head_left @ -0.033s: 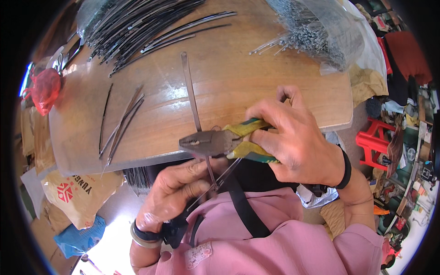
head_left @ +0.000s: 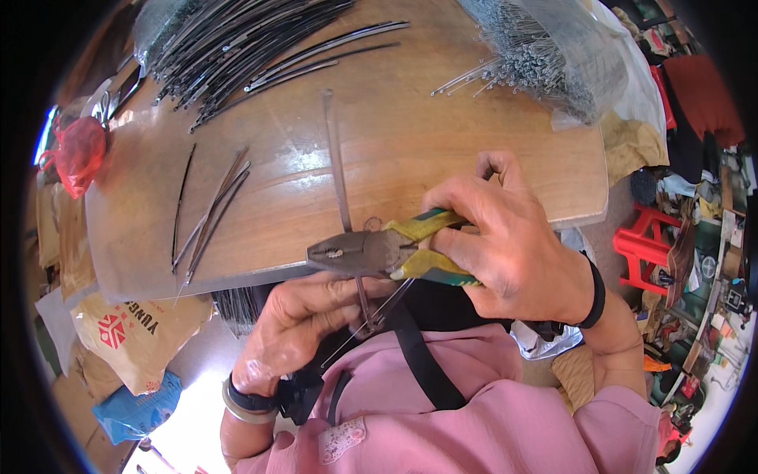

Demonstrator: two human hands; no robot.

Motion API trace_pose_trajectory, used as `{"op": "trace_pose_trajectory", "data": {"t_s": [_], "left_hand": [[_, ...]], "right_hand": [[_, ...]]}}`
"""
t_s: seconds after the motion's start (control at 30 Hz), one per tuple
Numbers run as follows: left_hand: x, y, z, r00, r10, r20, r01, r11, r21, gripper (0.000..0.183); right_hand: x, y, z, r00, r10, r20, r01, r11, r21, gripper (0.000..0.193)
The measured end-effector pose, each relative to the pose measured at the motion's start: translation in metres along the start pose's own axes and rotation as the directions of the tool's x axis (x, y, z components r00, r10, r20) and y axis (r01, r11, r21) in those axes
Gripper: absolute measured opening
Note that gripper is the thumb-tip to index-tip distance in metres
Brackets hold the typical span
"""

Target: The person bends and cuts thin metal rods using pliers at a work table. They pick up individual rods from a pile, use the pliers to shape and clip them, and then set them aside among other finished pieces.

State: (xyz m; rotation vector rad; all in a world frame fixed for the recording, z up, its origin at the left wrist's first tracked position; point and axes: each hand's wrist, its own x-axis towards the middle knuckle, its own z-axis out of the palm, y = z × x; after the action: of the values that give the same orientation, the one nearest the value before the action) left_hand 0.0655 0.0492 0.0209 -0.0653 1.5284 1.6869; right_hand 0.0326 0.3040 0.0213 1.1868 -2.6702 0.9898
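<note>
My right hand (head_left: 513, 245) is closed round the yellow-and-green handles of a pair of combination pliers (head_left: 355, 251), whose jaws point left over the table's near edge. A long, thin flat metal strip (head_left: 335, 158) runs up past the jaws and over the tabletop, its upper part blurred. Whether the jaws grip it I cannot tell. Below the pliers, my left hand (head_left: 304, 320) pinches the strip's lower part between thumb and fingers. Thin wires (head_left: 395, 299) slant across the strip's lower end, beside the left fingertips; what holds them is hidden.
On the wooden table (head_left: 426, 158) lie a heap of dark strips (head_left: 237, 55), several loose strips (head_left: 213, 213) and a plastic bag of looped wires (head_left: 537, 63). A red plastic bag (head_left: 81, 156) is at the left edge. Right of the table stands a red stool (head_left: 647, 245).
The strip's upper end has swung slightly to the right. My hands and the pliers have hardly moved.
</note>
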Motion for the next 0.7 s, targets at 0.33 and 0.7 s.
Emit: {"op": "trace_pose_trajectory", "data": {"t_s": [0.33,0.7], "left_hand": [[0.020,-0.013,0.027,0.991,-0.132,-0.024,0.103,0.866,-0.488,0.020],[0.016,-0.021,0.044,0.912,0.200,-0.358,-0.331,0.874,-0.355,0.012]], "right_hand": [[-0.001,-0.005,0.003,0.999,-0.027,-0.046,0.024,0.997,-0.070,0.023],[-0.043,-0.020,-0.007,0.908,0.403,0.117,-0.420,0.867,0.268,0.029]]}}
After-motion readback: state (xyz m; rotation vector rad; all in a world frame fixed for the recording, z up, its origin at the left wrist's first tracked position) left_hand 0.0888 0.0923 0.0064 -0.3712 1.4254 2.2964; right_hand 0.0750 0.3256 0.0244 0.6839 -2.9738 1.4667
